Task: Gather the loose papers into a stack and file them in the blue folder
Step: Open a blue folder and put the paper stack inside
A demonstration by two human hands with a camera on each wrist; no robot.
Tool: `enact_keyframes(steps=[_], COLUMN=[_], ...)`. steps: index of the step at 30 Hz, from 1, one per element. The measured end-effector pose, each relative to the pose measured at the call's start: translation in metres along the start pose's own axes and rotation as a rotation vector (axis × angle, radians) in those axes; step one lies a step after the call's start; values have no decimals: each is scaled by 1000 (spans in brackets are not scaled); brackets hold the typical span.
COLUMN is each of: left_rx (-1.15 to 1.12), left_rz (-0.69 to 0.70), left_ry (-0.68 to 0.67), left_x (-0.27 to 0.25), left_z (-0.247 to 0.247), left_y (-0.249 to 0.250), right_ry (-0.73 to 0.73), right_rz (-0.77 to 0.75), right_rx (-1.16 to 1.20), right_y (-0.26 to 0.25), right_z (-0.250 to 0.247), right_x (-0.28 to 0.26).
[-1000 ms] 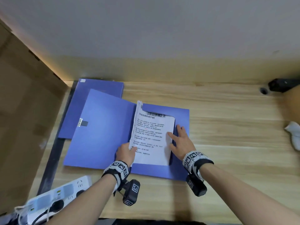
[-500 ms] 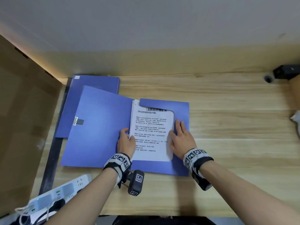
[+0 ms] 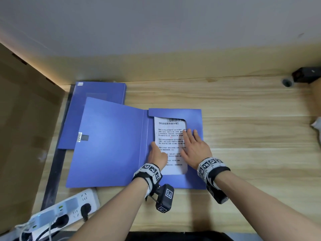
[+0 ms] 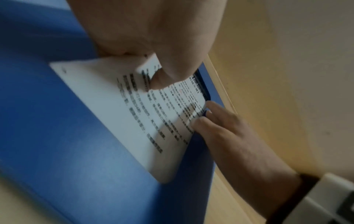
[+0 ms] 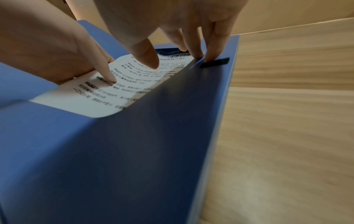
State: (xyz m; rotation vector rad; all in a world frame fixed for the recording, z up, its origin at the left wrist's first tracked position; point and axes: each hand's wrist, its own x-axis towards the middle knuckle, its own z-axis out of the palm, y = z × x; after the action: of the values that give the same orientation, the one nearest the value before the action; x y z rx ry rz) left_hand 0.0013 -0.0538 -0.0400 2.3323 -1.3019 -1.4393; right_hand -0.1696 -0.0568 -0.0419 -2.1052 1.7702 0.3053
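The blue folder [image 3: 111,141] lies open on the wooden desk, cover spread to the left. The printed papers [image 3: 169,136] lie flat in its right half, their top and right edges tucked under the blue flaps. My left hand [image 3: 157,154] holds the papers' left edge, thumb pressed on top of the sheet [image 4: 134,113]. My right hand [image 3: 194,146] rests flat with straight fingers across the right flap and the papers. In the right wrist view its fingertips [image 5: 208,59] press the flap [image 5: 153,151] beside a black strip [image 5: 214,62], and the thumb hovers over the page [image 5: 118,94].
A second blue folder [image 3: 97,94] lies under the open cover at the back left. A white power strip [image 3: 69,207] with plugs sits at the front left, a cardboard box [image 3: 22,136] stands along the left, and a black device [image 3: 305,74] is at the back right.
The papers, earlier curled up with their top free, now lie flat under the flaps. My right hand slid forward over the flap; my left hand moved up the papers' left edge.
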Motion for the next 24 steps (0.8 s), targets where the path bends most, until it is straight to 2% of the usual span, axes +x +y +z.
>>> enact_keyframes(steps=[5, 8, 10, 13, 16, 18, 20, 22, 24], left_rx=[307, 250, 184, 113, 159, 285, 334, 266, 139], left_rz=[-28, -55, -15, 82, 222, 197, 35, -123, -145], left_ry=[-221, -242, -170, 30, 365, 555, 549, 455, 417], left_x=[11, 13, 9, 0, -8, -12, -13, -11, -10], left_z=[-19, -46, -65, -94, -133, -161, -184, -200, -209], left_y=[6, 3, -4, -22, -40, -51, -61, -66, -68], right_ry=[-62, -112, -129, -152, -187, -196, -173, -141, -147], right_rz=[-4, -8, -5, -5, -17, -31, -59, -125, -195], right_rx=[-48, -81, -69, -41, 30, 85, 99, 37, -4], right_y=[-2, -4, -4, -4, -1, 5, 11, 12, 2], right_z=[-5, -10, -13, -18, -25, -29, -34, -38, -42], right_x=[-2, -2, -1, -3, -3, -4, -8, -13, -16])
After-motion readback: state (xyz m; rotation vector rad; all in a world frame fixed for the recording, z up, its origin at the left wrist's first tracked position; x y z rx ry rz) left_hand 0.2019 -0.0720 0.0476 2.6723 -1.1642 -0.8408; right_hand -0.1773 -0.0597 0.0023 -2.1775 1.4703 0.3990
